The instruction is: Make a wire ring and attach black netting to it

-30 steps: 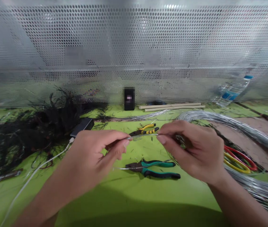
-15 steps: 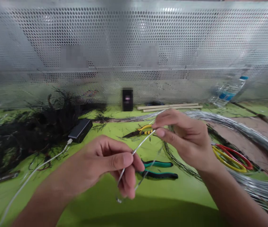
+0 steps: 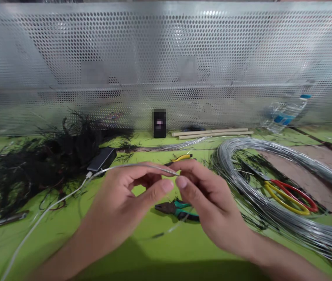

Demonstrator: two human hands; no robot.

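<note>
My left hand point(image 3: 125, 203) and my right hand point(image 3: 209, 199) meet over the middle of the green table point(image 3: 142, 249), fingertips almost touching. Both pinch a thin silver wire piece point(image 3: 136, 166), which arcs leftward from the fingers above my left hand. Under the hands lie green-handled pliers point(image 3: 177, 209), partly hidden. Yellow-and-black pliers point(image 3: 181, 158) lie just beyond the fingers.
A big coil of silver wire point(image 3: 271, 183) fills the right side, with red-and-yellow cutters point(image 3: 291, 193) inside it. A heap of black fibres point(image 3: 43, 164), a black power bank point(image 3: 101, 159) with white cable, wooden sticks point(image 3: 212, 132), a water bottle point(image 3: 285, 113) and a perforated metal wall point(image 3: 166, 62) stand behind.
My right hand came down and left to meet my left hand. The wire piece, slanted between the hands before, now arcs out to the left above my left hand.
</note>
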